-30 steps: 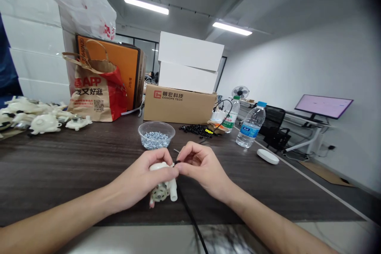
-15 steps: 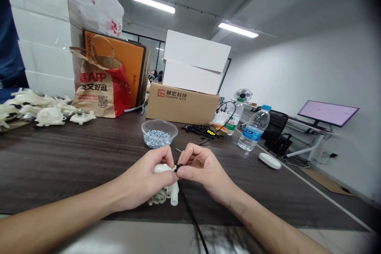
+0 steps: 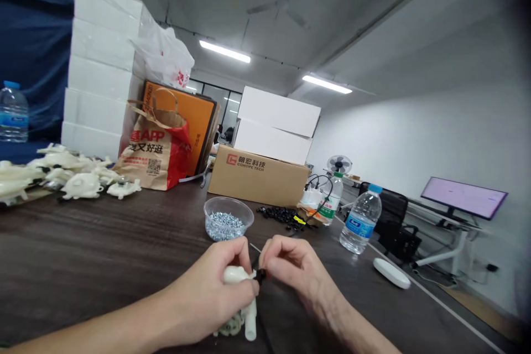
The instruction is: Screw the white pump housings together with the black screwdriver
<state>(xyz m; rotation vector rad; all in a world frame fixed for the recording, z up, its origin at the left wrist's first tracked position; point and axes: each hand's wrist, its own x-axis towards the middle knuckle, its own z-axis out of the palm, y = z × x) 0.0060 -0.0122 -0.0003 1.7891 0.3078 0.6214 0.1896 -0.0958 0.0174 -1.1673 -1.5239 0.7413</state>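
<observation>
Black piece met at the side of a hand-held white plastic part

In the head view, a white plastic part (image 3: 235, 275) is gripped between the thumb and fingers of the left hand (image 3: 222, 282), over the near stretch of the table (image 3: 136, 232), whose near edge is out of frame. A small black piece (image 3: 260, 276) is seen at the part's right side, just beside the left thumb tip. The right hand (image 3: 298, 271) is curled, its fingertips drawn in at the black piece; whether that piece is pinched cannot be told. A thin rod (image 3: 254, 246) shows between the hands.

For good work, the part should be braced firmly by the left hand, and the black piece handled lightly and squarely, so that neither is twisted.

Just beyond the left knuckles, a clear tub (image 3: 249, 221) of screws (image 3: 226, 225) is placed; it could be knocked by a forward reach. Behind it, a cardboard box (image 3: 257, 182) is stacked with white boxes (image 3: 277, 121), and black pieces are heaped near the box's right corner. By the table's right edge, a water bottle (image 3: 360, 225) and a white oval object (image 3: 391, 272) are found. Toward the far left corner, more white parts (image 3: 83, 185) are piled beside a paper bag (image 3: 145, 157).
</observation>
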